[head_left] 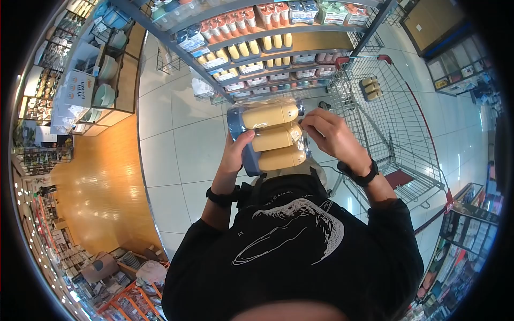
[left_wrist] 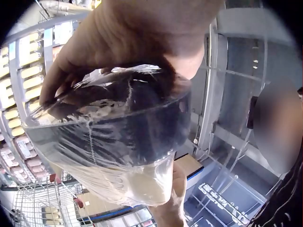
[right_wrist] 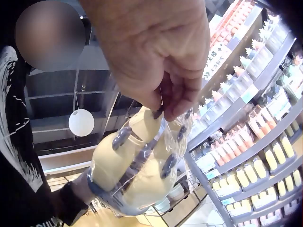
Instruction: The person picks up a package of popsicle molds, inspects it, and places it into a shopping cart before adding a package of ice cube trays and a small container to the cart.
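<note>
A film-wrapped set of three yellow canisters (head_left: pixel 272 140) in a dark blue tray (head_left: pixel 236 124) is held in front of the chest. My left hand (head_left: pixel 235 152) grips it by the tray side, thumb over the front; in the left wrist view the fingers (left_wrist: pixel 61 90) reach round the tray's underside. At the set's other end my right hand (head_left: pixel 334 134) is raised. Its thumb and forefinger pinch the clear wrap (right_wrist: pixel 177 137) beside a small dark tab (right_wrist: pixel 158 112) on the middle canister, as the right wrist view shows.
A wire shopping cart (head_left: pixel 399 123) stands at the right, with a similar yellow set (head_left: pixel 371 88) in it. Ahead is a shelf unit (head_left: pixel 316 41) with several rows of yellow, orange and pink packs. Wooden display cabinets (head_left: pixel 126 80) line the left.
</note>
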The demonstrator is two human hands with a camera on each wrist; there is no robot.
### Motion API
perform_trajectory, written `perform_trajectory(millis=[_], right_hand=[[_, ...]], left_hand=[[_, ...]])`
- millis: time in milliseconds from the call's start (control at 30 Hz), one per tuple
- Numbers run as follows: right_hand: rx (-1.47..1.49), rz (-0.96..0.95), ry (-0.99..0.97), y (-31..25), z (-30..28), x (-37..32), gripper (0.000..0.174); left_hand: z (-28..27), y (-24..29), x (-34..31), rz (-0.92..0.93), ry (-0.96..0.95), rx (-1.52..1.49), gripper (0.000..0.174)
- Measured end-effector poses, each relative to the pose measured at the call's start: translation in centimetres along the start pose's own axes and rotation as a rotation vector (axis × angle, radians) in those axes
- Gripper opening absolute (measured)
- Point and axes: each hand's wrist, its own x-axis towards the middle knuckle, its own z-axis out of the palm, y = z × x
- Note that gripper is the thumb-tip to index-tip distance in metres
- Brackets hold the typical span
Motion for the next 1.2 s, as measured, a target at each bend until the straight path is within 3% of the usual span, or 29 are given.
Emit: perform_trajectory(millis=[233, 633, 1000, 1200], right_hand=[[-0.085, -0.022, 0.0, -0.2, 0.4, -0.1, 0.019], [0.013, 0.032, 0.06, 0.3, 1.0, -1.0, 0.02], [0.032, 0.084, -0.01, 0.3, 1.0, -0.8, 0.018], [0.082, 0.033, 0.021, 0.1, 0.9, 0.0, 0.021]], left_hand=[[0.5, 0.1, 0.1, 0.015, -0.013, 0.025, 0.048], [0.2, -0.1, 0.6, -0.013, 0.011, -0.015, 0.045], [-0.5, 0.1, 0.9, 0.068, 0.003, 0.075, 0.044], [-0.3, 1.0, 0.5, 0.016, 0.016, 0.027, 0.044]])
